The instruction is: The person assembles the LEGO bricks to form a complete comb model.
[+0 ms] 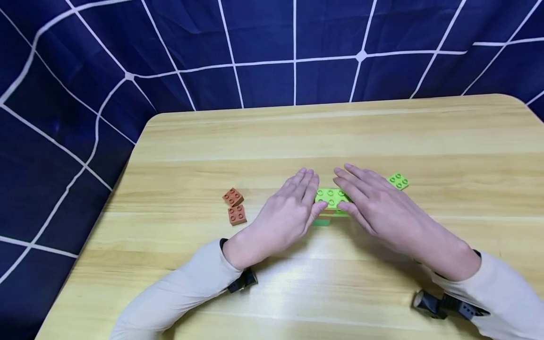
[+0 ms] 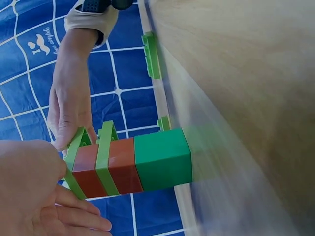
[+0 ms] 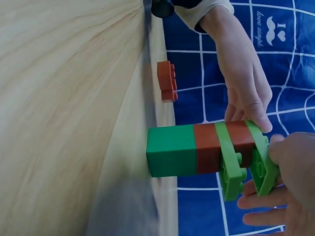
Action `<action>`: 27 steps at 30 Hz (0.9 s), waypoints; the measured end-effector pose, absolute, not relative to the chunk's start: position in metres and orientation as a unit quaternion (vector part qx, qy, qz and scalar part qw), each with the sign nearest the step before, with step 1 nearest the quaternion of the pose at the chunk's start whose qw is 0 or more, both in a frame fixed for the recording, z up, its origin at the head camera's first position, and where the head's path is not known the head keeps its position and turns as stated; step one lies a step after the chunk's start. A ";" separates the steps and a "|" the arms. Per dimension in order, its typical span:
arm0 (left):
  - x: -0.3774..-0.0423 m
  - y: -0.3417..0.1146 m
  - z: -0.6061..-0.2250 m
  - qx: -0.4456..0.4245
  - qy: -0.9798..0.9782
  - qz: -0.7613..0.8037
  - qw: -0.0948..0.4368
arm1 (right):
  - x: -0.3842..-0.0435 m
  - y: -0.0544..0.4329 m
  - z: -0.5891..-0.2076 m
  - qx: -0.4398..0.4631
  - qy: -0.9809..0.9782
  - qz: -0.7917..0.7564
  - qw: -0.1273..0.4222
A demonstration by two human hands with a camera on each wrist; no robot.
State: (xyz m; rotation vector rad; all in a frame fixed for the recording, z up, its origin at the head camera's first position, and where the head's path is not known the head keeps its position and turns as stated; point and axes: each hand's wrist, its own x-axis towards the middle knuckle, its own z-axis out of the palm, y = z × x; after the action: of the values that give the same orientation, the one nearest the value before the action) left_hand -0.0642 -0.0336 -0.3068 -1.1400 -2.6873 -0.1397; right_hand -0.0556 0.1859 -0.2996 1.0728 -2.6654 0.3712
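A tower of toy building bricks stands upright on the table. At its base is a dark green block (image 2: 162, 157); red-brown bricks (image 2: 125, 167) and a light green plate (image 2: 106, 162) are stacked above it, and another light green plate (image 1: 330, 197) tops it. My left hand (image 1: 286, 210) is at the left end of the top plate, its fingers straight and its thumb at the near edge. At the right end is my right hand (image 1: 376, 205), also with straight fingers, its thumb by the plate's front. Exact fingertip contact is partly hidden.
Two red-brown bricks (image 1: 237, 215) lie left of the left hand. Beyond the right hand lies a loose light green brick (image 1: 398, 181). A blue cloth with white lines (image 1: 263, 42) hangs behind the wooden table (image 1: 204, 156).
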 end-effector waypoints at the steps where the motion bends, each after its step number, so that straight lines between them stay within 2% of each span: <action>1: -0.064 -0.033 -0.307 -0.386 -0.915 -0.048 0.105 | -0.056 0.187 -0.300 0.368 -0.913 0.127 0.121; 4: -0.063 -0.032 -0.308 -0.380 -0.919 -0.048 0.096 | -0.056 0.188 -0.302 0.369 -0.913 0.122 0.122; 12: -0.062 -0.032 -0.306 -0.371 -0.921 -0.032 0.113 | -0.058 0.189 -0.304 0.388 -0.906 0.088 0.145; 27: -0.061 -0.032 -0.307 -0.369 -0.923 -0.039 0.104 | -0.056 0.188 -0.303 0.387 -0.907 0.091 0.140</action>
State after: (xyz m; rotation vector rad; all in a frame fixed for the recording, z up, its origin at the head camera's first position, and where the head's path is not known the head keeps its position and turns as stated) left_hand -0.0610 -0.0318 -0.3065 -1.0893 -2.7202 -0.1153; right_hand -0.0565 0.1883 -0.3026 1.1181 -2.6191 0.2617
